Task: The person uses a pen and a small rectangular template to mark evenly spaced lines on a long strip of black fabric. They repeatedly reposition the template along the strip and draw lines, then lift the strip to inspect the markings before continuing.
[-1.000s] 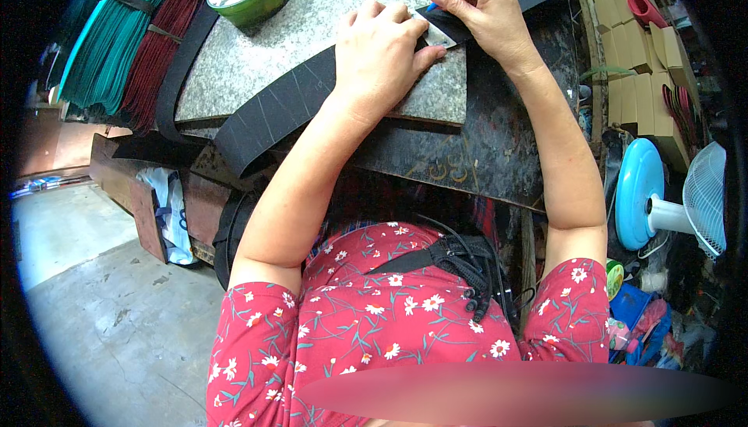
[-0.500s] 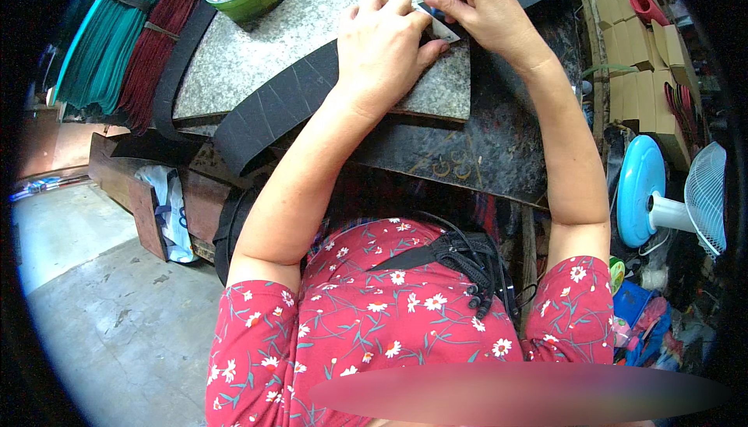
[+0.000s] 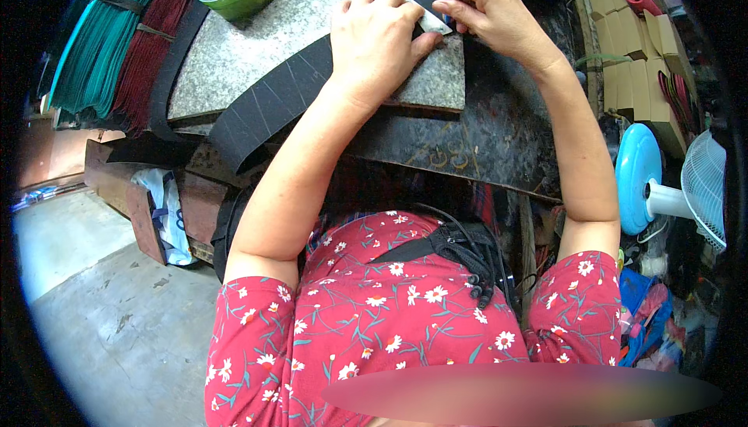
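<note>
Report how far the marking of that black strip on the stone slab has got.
Done: the black strip already carries slanted lines along the stretch left of the left hand. In hand: the left hand presses the strip onto the granite slab while the right hand works a slim tool at a white template. Left: the strip's far end, mostly hidden.

The one camera sits on the person's head and looks down, close over both arms. The stone slab [image 3: 257, 53] lies at 12 o'clock, the floor [image 3: 101, 326] at 8 o'clock, a fan [image 3: 705, 185] at 3 o'clock.
</note>
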